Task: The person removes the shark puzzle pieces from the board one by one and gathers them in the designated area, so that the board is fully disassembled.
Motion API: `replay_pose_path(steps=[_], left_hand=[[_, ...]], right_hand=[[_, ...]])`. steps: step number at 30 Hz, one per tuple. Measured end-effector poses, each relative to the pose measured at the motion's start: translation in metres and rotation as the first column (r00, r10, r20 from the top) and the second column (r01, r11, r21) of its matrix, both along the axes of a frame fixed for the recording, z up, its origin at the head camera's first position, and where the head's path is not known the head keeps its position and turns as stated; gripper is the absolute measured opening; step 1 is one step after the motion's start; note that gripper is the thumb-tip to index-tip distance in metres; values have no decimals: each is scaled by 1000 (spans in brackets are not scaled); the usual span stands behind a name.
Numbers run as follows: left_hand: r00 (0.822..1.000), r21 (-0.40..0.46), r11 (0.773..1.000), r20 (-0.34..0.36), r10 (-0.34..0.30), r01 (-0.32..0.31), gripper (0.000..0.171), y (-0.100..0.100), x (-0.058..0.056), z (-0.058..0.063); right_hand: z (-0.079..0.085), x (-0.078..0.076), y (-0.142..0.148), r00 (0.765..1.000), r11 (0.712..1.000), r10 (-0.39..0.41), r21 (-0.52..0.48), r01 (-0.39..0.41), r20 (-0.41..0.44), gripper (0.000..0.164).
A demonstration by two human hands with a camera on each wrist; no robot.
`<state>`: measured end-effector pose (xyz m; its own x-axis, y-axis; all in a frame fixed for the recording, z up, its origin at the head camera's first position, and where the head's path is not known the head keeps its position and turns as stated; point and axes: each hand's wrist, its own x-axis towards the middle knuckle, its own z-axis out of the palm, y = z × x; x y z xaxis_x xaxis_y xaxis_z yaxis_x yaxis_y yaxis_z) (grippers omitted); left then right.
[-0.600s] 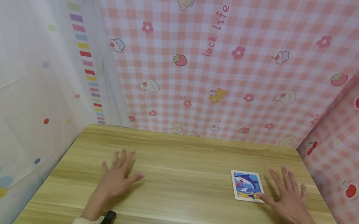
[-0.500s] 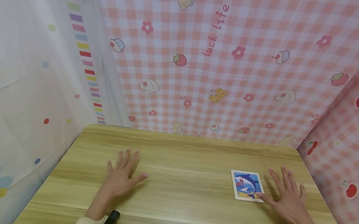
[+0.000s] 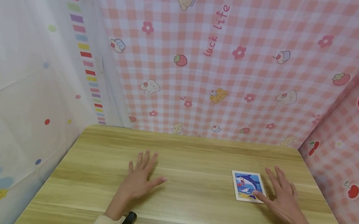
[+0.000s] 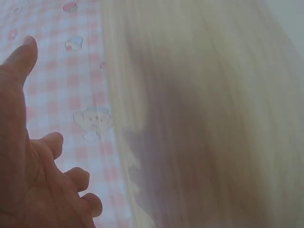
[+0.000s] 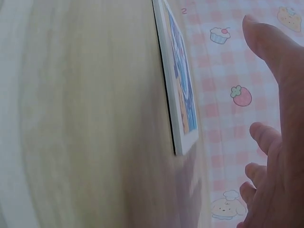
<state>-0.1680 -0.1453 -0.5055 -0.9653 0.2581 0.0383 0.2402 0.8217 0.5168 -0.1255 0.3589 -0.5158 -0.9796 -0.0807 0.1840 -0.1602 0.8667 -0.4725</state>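
A small square picture puzzle (image 3: 246,184) with a white frame and a dolphin picture lies flat on the right part of the wooden table (image 3: 192,210). Beside it, my right hand (image 3: 283,200) hovers with fingers spread; in the head view its thumb overlaps the puzzle's lower right corner. The right wrist view shows a gap between that hand (image 5: 273,123) and the puzzle (image 5: 180,80). My left hand (image 3: 139,181) is held over the table left of centre, fingers spread, holding nothing. Its shadow falls on the wood in the left wrist view.
A pink checked cloth (image 3: 199,76) hangs behind the table's back edge. White dotted cloth (image 3: 40,84) closes the left side, and cherry-printed cloth (image 3: 353,161) the right. Black wrist straps (image 3: 128,220) show near the front.
My left hand has moved to the right across the table, toward the middle. The right hand has shifted slightly left, its thumb further over the puzzle. The puzzle has stayed in place.
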Motion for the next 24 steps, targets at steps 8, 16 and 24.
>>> replay_pose_path(steps=[8, 16, 24], left_hand=[[998, 30, 998, -2, -59, 59, 95, 32, -3, -2], [993, 48, 992, -15, -119, 120, 94, 58, -7, -1], [984, 50, 983, 17, -179, 178, 94, 82, -7, -1]], right_hand=[[-3, -5, -6, 1000, 1000, 18, -26, -18, 4, 100], [-3, -8, -12, 999, 998, 31, -55, -28, 45, 104], [-6, -5, -13, 997, 998, 26, -59, -22, 70, 106]])
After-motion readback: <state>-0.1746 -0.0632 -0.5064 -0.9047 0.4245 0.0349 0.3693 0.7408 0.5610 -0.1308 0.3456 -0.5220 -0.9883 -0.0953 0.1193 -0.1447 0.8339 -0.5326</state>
